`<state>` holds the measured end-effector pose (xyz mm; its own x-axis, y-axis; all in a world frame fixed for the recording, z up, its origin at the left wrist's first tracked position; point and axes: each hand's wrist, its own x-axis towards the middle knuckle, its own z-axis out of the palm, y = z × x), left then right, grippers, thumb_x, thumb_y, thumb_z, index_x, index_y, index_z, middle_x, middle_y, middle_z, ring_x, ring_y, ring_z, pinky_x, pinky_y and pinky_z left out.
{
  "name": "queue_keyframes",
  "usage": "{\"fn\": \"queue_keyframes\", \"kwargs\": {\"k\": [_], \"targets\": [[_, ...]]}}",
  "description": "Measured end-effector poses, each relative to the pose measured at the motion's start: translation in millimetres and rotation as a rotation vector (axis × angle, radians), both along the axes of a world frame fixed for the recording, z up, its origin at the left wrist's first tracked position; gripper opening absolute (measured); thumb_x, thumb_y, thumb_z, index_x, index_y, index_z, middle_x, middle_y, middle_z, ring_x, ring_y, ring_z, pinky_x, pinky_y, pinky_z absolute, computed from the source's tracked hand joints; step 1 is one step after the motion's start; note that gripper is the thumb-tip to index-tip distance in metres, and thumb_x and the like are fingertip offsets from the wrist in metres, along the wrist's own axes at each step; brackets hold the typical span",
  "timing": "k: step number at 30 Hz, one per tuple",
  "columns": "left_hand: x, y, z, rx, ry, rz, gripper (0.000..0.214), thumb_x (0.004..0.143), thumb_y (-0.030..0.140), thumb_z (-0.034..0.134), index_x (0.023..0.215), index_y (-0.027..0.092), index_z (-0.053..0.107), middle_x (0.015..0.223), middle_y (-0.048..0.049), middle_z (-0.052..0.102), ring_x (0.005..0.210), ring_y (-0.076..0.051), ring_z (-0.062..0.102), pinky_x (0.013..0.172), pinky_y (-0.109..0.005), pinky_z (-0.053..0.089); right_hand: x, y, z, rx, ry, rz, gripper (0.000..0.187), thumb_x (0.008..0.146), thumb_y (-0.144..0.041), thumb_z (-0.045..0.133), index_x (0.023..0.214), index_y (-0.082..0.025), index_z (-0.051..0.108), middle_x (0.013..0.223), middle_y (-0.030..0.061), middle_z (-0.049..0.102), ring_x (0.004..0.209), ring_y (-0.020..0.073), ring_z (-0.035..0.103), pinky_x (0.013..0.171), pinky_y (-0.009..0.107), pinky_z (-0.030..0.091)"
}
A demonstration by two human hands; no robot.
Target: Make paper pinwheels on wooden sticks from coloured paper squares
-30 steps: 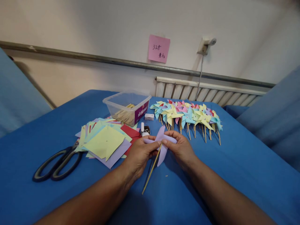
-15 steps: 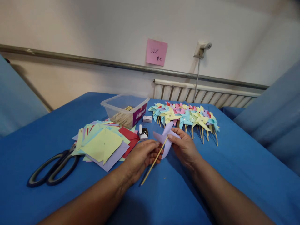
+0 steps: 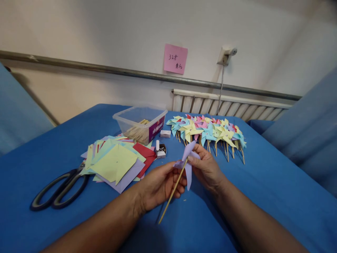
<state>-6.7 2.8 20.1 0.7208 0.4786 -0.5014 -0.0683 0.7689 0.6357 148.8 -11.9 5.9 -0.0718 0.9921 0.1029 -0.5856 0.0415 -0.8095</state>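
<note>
Between my hands is a purple paper pinwheel [image 3: 189,172], its thin wooden stick [image 3: 171,196] slanting down toward me. My right hand [image 3: 206,167] pinches the pinwheel near its centre, where the stick meets the paper. On the other side my left hand [image 3: 164,184] is curled round the left blade, fingers behind the stick; the fingertips are partly hidden. Behind my left hand stands a small open box [image 3: 161,151] with shiny metal pins inside. A heap of coloured paper squares [image 3: 113,163] lies to the left, partly over the blades of large dark-handled scissors [image 3: 63,188].
A clear plastic tub [image 3: 140,131] of wooden sticks stands at the back, with a small white closed box [image 3: 165,134] beside it. Several finished pinwheels [image 3: 207,131] lie in a cluster at the back right. A blue cloth [image 3: 263,189] covers the table; a radiator [image 3: 231,103] is behind it.
The pinwheel has turned and tipped in my hands, and its stick end has come lower and nearer. My left hand has shifted slightly toward me and right, fingers curling further round the paper.
</note>
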Motion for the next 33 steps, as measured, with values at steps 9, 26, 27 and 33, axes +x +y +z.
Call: {"fn": "queue_keyframes", "kwargs": {"k": [9,26,27,33], "targets": [[-4.2,1.3,1.3,-0.134,-0.118,0.064,0.022,0.081,0.036,0.06,0.083,0.013,0.062,0.065,-0.0041,0.065,0.05,-0.01,0.059,0.047,-0.018,0.045,2.8,1.1,-1.3,0.013,-0.063,-0.03,0.026,0.063,-0.024,0.079,0.083,-0.021,0.063,0.072,-0.0029,0.063,0.063,0.0108,0.056,0.064,0.023,0.043],[-3.5,-6.7,0.1,-0.046,-0.2,0.127,0.012,0.078,0.017,0.066,0.089,0.013,0.063,0.071,-0.0017,0.063,0.057,-0.008,0.059,0.054,-0.019,0.045,8.1,-1.1,-3.0,0.03,-0.147,0.051,0.031,0.062,-0.026,0.08,0.088,-0.023,0.063,0.075,-0.0025,0.062,0.063,0.0103,0.053,0.06,0.022,0.04],[-3.3,-6.5,-0.2,-0.036,-0.202,0.133,0.012,0.078,0.017,0.066,0.088,0.013,0.062,0.072,-0.0016,0.062,0.058,-0.008,0.059,0.054,-0.019,0.045,7.4,-0.6,-3.3,0.026,-0.156,0.044,0.031,0.062,-0.026,0.08,0.088,-0.023,0.064,0.078,-0.0018,0.063,0.065,0.011,0.055,0.062,0.023,0.041],[-3.6,-4.2,-0.5,0.026,-0.211,0.146,0.015,0.077,0.019,0.067,0.091,0.013,0.063,0.074,-0.0017,0.062,0.062,-0.009,0.06,0.061,-0.022,0.046,5.6,6.7,-7.7,0.077,-0.271,-0.151,0.045,0.059,-0.024,0.081,0.1,-0.026,0.062,0.099,0.0021,0.061,0.092,0.0172,0.056,0.08,0.029,0.044]]}}
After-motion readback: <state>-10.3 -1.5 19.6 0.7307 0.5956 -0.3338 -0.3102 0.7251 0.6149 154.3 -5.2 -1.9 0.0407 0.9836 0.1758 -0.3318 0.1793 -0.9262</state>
